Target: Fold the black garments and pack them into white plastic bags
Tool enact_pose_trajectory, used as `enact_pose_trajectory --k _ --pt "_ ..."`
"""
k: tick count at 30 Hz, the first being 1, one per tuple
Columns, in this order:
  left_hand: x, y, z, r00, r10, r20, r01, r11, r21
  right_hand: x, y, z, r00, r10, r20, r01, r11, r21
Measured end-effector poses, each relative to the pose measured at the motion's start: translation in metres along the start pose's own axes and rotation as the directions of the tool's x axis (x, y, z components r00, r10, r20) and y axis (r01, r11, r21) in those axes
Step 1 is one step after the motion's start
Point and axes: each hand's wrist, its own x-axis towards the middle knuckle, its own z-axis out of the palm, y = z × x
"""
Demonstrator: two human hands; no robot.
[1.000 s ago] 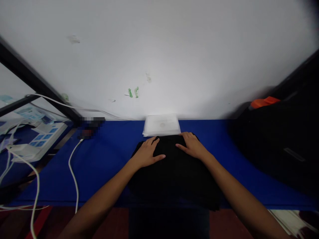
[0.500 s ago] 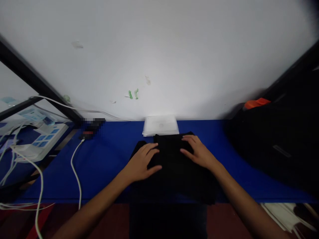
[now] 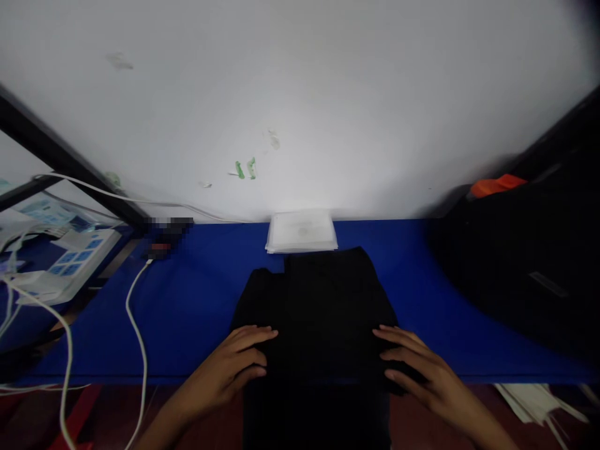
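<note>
A folded piece of black cloth (image 3: 323,300), perhaps a garment, lies flat on the blue table (image 3: 197,300) and reaches its front edge. My left hand (image 3: 234,362) rests at the cloth's left side near the front, fingers stretched and slightly apart. On the opposite side my right hand (image 3: 417,369) touches the cloth's right edge, its fingers spread too. Neither hand grips anything that I can see. Behind the cloth, against the wall, sits a flat stack of white or clear plastic packets (image 3: 302,231).
A large black bag (image 3: 510,262) with an orange item (image 3: 497,185) on top stands at the right. At the left are a blurred-out dark device (image 3: 166,240), a white cable (image 3: 135,319) and a white box with blue squares (image 3: 77,265). A white wall (image 3: 328,112) closes the back.
Both hands have slid from the cloth's far part toward me and moved farther apart, to its near left and right sides. More of the cloth's top is uncovered. The view has shifted slightly.
</note>
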Motion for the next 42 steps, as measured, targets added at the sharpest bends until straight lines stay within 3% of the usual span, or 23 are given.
enact_pose_trajectory --k 5,13,17,20,24,27,30,36,39,42 --pt "0.0 0.006 -0.016 0.993 -0.07 -0.097 0.063 0.995 -0.074 0.011 -0.012 -0.02 0.999 0.048 -0.009 -0.047 0.996 0.077" --pt "0.022 0.008 -0.03 0.954 -0.076 -0.292 0.081 0.997 0.006 0.033 -0.033 -0.033 0.997 -0.048 0.068 0.054 0.995 -0.078" --pt "0.035 0.003 -0.034 0.94 -0.112 -0.323 0.134 0.99 0.047 0.044 -0.023 -0.039 0.999 -0.007 -0.045 0.006 0.999 -0.037" --pt "0.059 -0.006 -0.042 0.929 -0.144 -0.342 0.216 0.959 0.185 0.072 -0.004 -0.046 0.974 0.024 -0.223 -0.034 0.999 -0.042" --pt "0.106 -0.016 -0.048 0.907 -0.129 -0.4 0.264 0.916 0.302 0.126 0.021 -0.051 0.913 -0.07 -0.401 -0.025 0.974 -0.226" --pt "0.14 -0.02 -0.045 0.927 -0.102 -0.361 0.231 0.913 0.336 0.159 0.031 -0.051 0.928 -0.156 -0.34 0.031 0.938 -0.346" --pt "0.161 -0.023 -0.04 0.954 -0.108 -0.278 0.21 0.906 0.368 0.174 0.034 -0.05 0.944 -0.192 -0.268 0.083 0.925 -0.37" --pt "0.16 -0.017 -0.042 0.948 0.009 -0.32 0.116 0.923 0.368 0.162 0.023 -0.056 0.898 -0.24 -0.37 0.113 0.936 -0.335" --pt "0.139 -0.001 -0.044 0.931 0.113 -0.348 0.001 0.95 0.312 0.138 0.014 -0.061 0.862 -0.271 -0.428 0.163 0.948 -0.273" --pt "0.111 0.018 -0.04 0.954 0.174 -0.243 -0.115 0.964 0.238 0.107 0.01 -0.062 0.88 -0.263 -0.396 0.206 0.962 -0.18"
